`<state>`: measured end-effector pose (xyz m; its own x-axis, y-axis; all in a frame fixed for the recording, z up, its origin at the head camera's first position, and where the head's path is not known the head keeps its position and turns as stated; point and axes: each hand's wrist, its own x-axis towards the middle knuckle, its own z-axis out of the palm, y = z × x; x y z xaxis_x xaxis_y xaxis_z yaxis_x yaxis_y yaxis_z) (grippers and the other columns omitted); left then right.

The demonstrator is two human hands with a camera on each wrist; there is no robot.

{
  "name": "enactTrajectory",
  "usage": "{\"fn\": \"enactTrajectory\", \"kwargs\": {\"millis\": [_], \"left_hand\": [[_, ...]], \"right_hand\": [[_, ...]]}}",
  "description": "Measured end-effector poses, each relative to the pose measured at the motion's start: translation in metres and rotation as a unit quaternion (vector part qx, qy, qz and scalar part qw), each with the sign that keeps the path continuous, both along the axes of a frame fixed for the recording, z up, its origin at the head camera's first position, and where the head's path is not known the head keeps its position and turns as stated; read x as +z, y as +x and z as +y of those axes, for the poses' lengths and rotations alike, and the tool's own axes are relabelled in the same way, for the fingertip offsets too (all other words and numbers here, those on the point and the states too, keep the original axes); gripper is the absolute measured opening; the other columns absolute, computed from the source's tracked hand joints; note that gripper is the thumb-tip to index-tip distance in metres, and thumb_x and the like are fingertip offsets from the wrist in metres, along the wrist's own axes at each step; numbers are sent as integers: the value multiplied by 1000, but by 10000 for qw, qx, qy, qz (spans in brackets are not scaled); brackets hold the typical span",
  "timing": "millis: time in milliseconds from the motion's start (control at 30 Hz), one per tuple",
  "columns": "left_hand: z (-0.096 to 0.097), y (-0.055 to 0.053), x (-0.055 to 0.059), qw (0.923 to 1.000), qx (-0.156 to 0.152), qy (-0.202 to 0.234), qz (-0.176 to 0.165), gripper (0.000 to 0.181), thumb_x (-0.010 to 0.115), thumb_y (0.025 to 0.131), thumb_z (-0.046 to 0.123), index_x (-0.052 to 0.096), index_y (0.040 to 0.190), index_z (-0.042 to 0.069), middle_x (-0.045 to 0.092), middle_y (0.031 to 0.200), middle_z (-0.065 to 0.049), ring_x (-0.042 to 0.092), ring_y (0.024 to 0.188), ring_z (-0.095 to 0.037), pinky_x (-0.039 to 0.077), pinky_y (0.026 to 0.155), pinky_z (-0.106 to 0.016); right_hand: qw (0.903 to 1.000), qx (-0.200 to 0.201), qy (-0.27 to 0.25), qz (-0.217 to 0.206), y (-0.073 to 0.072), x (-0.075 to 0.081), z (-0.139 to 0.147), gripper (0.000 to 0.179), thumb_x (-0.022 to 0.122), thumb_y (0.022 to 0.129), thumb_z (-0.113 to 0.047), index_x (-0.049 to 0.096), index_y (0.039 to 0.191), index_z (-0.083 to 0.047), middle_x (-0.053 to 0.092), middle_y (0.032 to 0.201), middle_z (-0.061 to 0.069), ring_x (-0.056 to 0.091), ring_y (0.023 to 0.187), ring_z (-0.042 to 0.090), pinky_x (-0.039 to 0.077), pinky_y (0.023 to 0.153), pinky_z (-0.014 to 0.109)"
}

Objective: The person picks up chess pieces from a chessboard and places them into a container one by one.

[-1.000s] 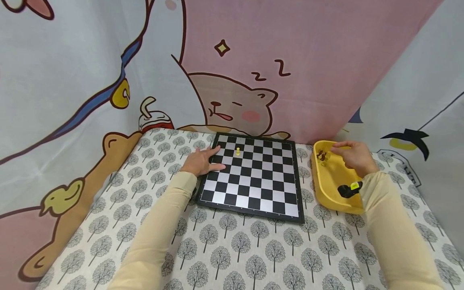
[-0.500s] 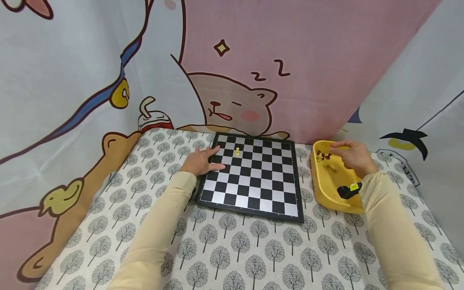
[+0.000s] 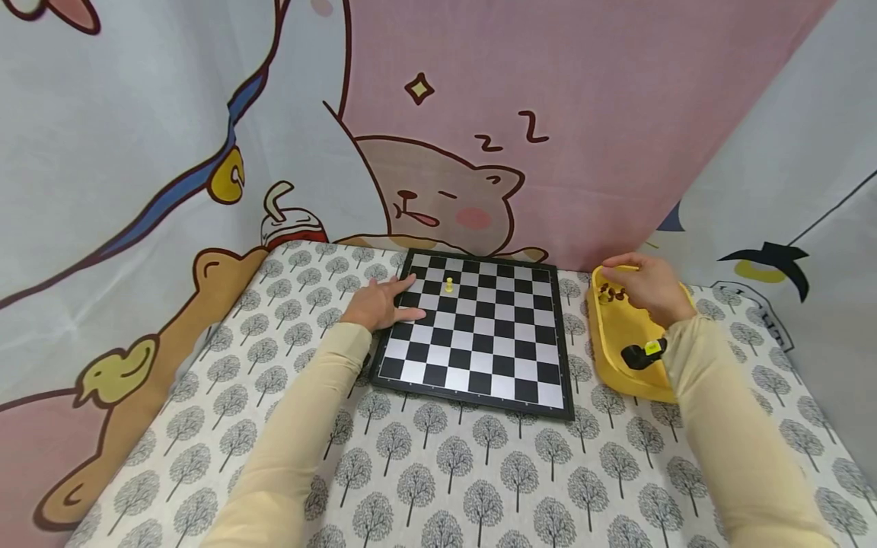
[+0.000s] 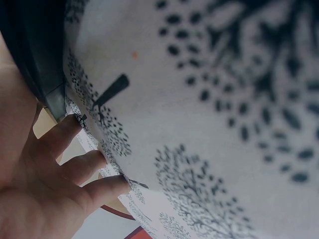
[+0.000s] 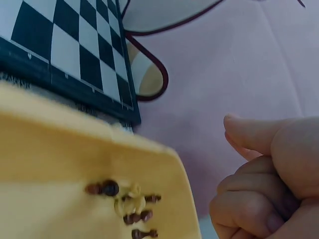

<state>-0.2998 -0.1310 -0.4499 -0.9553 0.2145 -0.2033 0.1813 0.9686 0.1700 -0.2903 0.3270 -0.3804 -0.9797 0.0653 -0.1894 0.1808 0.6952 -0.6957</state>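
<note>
A black-framed chessboard (image 3: 479, 335) lies on the cloth, with one yellow chess pawn (image 3: 448, 285) upright near its upper left. My left hand (image 3: 373, 306) rests on the board's left edge, fingers spread. In the left wrist view, fingers (image 4: 79, 169) of that hand extend beside the board's dark side. My right hand (image 3: 651, 289) is above a yellow tray (image 3: 603, 365). Its thumb tip is close to the index finger and its other fingers are curled; I see nothing between them. Brown and yellow chess pieces (image 5: 134, 204) are clustered in the tray's far corner, below that hand.
A white tablecloth (image 3: 452, 472) printed with grey trees covers the table. Cartoon-printed curtains (image 3: 589, 114) hang right behind the board and tray. A black wrist camera (image 3: 637, 355) sits under the right wrist, over the tray.
My right hand has moved left and slightly up over the tray. A blurred yellow piece seen mid-tray half a second ago no longer shows there. My left hand and the pawn stay put.
</note>
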Motion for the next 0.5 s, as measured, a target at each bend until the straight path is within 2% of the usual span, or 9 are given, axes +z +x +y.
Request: {"fn": "enactTrajectory", "kwargs": {"millis": [133, 233, 367, 500], "left_hand": [[1, 1, 1, 10000, 4, -3, 3, 91, 48, 88, 81, 15, 163, 41, 26, 169, -6, 26, 152, -48, 51, 106, -55], [1, 1, 2, 10000, 10, -6, 5, 91, 48, 88, 81, 15, 163, 41, 26, 169, -6, 26, 152, -49, 50, 108, -56], [1, 1, 3, 10000, 20, -14, -22, 91, 48, 88, 81, 15, 163, 41, 26, 169, -6, 25, 153, -48, 48, 110, -56], [0, 2, 2, 10000, 44, -18, -61, 91, 48, 87, 81, 14, 163, 42, 26, 169, -6, 24, 153, -47, 48, 111, -57]], "right_hand": [[9997, 192, -51, 119, 0, 7, -18, 54, 56, 102, -49, 57, 139, -10, 55, 136, 16, 53, 100, 26, 50, 68, 26], [9990, 332, -88, 281, 1, 12, -33, 49, 58, 103, -45, 60, 136, -9, 58, 132, 15, 52, 96, 23, 49, 68, 27], [9978, 519, -213, 345, 2, 14, -51, 45, 59, 103, -40, 61, 135, -8, 59, 136, 14, 51, 102, 24, 48, 71, 27], [9965, 637, -320, 435, 2, 14, -66, 44, 61, 102, -39, 63, 133, -8, 60, 137, 14, 52, 97, 21, 47, 69, 26]]}}
